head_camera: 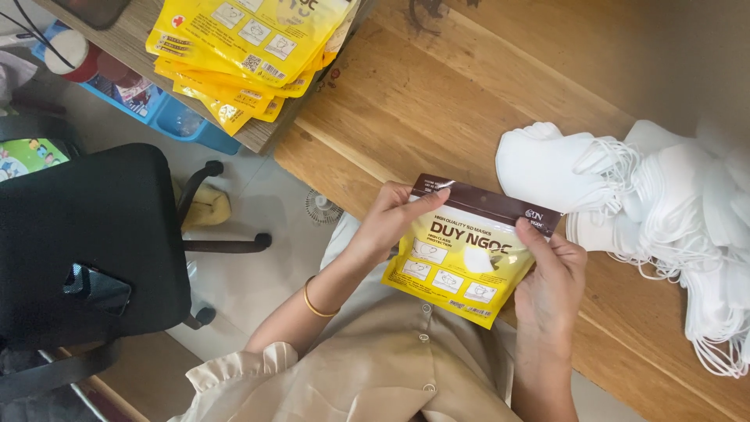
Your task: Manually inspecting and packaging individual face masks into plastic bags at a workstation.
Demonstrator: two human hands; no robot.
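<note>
A glossy yellow plastic pouch with a dark brown top band [469,254] catches light on its smooth film. A stack of matching shiny yellow plastic pouches [250,55] lies on a worn wooden shelf [129,35]. The broad wooden tabletop [437,101] shows matt, visible grain. A heap of soft white cloth-like face masks with thin elastic loops [648,211] looks matt. A black padded chair [86,234] appears dull, fabric-covered.

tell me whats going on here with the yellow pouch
A person holds a yellow mask pouch in both hands over a wooden table. The left hand pinches its brown top strip; the right hand grips its right edge. A pile of white face masks lies alongside, and a stack of yellow pouches sits farther off.
</note>
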